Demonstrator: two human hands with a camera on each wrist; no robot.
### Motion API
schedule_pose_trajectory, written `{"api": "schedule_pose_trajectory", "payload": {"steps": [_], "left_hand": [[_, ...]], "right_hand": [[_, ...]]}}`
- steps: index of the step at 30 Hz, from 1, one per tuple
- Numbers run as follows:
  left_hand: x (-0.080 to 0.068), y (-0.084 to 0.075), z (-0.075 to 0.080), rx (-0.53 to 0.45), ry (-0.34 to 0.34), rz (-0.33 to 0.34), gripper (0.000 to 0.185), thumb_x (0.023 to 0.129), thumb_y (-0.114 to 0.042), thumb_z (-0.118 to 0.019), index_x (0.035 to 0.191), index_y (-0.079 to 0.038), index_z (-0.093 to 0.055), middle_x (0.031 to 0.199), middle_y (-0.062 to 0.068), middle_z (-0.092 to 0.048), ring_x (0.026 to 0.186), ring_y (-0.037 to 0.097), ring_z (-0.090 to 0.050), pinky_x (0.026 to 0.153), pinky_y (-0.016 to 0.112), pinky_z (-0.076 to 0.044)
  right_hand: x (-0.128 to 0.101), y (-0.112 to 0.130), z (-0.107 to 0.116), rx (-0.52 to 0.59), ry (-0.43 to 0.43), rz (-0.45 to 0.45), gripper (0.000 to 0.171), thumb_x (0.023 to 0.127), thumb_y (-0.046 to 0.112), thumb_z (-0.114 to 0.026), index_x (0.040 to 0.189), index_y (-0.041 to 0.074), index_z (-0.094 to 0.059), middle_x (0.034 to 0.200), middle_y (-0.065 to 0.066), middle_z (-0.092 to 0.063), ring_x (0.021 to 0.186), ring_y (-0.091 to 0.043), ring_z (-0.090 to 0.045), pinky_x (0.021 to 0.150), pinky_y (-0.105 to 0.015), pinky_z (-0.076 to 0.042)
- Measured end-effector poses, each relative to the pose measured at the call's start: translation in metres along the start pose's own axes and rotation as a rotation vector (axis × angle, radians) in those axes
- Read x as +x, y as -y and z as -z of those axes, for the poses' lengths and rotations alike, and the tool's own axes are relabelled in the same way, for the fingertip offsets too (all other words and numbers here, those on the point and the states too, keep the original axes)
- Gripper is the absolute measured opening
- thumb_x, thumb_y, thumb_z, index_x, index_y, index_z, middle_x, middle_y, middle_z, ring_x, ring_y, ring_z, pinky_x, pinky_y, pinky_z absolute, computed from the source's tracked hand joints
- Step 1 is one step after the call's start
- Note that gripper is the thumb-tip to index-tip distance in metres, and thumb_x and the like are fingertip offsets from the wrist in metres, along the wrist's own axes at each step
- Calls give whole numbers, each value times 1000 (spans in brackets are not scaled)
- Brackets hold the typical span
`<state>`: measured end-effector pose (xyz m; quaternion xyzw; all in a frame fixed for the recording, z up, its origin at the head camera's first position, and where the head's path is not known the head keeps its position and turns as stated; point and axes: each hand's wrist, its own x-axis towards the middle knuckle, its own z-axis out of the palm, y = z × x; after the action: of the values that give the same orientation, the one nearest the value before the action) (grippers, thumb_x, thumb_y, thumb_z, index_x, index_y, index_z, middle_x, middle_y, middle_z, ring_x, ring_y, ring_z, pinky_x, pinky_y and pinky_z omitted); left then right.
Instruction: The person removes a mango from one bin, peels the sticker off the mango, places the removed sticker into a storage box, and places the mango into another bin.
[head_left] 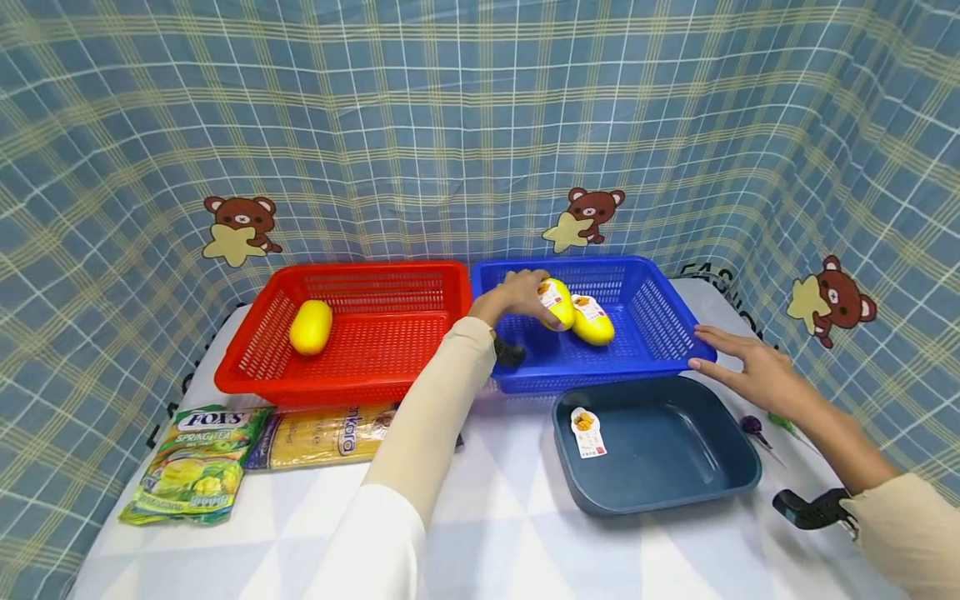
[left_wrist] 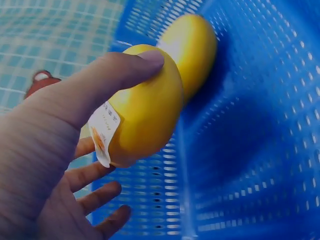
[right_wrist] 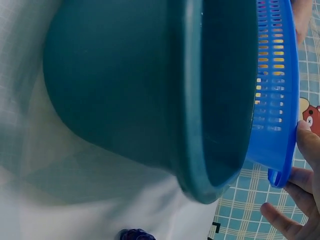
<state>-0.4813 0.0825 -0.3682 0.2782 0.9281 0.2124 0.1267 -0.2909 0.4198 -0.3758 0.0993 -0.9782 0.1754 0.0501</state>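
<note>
My left hand (head_left: pixel 517 296) reaches into the blue basket (head_left: pixel 517 379) and grips a yellow mango (head_left: pixel 559 307) with a white label. In the left wrist view its thumb lies across the mango (left_wrist: pixel 147 107), with the fingers on the far side by the label. A second labelled mango (head_left: pixel 594 327) lies against the held one in the basket. My right hand (head_left: pixel 765 379) is at the basket's front right corner, fingers spread, thumb and fingertips touching the rim. In the right wrist view, the thumb (right_wrist: pixel 307 142) overlaps the blue rim. Another mango (head_left: pixel 311 327) sits in the red basket (head_left: pixel 330 387).
A dark teal tub (head_left: pixel 660 504) stands before the blue basket, a mango label (head_left: pixel 588 433) inside. Front left lie a Fox's candy bag (head_left: pixel 197 467) and a yellow noodle or pasta pack (head_left: pixel 322 437). A purple lollipop (head_left: pixel 752 427) lies right of the tub.
</note>
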Motion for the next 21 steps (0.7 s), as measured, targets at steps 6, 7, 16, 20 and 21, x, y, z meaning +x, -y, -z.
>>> {"api": "schedule_pose_trajectory", "payload": {"steps": [6,7,16,20,21], "left_hand": [[-24,-13,20,45,-84,-71,99,72,-57,-81,152,-20,-37,139,5,-49,117,26,-41,93,45,-38],[-28,-15,22,43,-95,-83,99,72,-57,-81,152,-21,-37,140,5,-48,117,26,-41,92,44,-38],[-76,-31,34,41,-148,-155,106,70,-57,-82,156,-23,-32,152,4,-40,126,26,-36,96,45,-37],[-99,-32,37,34,-179,-183,105,69,-55,-83,156,-23,-32,154,4,-38,130,27,-34,100,47,-36],[-105,-32,38,33,-191,-193,105,69,-54,-83,156,-23,-33,154,4,-38,131,27,-33,101,47,-35]], "right_hand": [[2,1,2,-12,20,-4,71,96,42,-66,149,1,-43,151,-30,-37,130,-61,-36,89,-83,-27],[2,1,2,-7,27,-10,72,96,43,-65,150,1,-42,151,-30,-36,130,-61,-36,89,-83,-26],[-2,0,3,23,61,-58,75,97,46,-62,152,2,-38,154,-30,-31,131,-62,-32,90,-84,-24],[-1,0,5,18,68,-56,75,98,47,-62,153,3,-37,154,-31,-31,131,-63,-31,89,-85,-22],[-1,0,6,22,66,-53,75,98,47,-62,153,3,-37,154,-31,-30,131,-63,-31,89,-85,-23]]}}
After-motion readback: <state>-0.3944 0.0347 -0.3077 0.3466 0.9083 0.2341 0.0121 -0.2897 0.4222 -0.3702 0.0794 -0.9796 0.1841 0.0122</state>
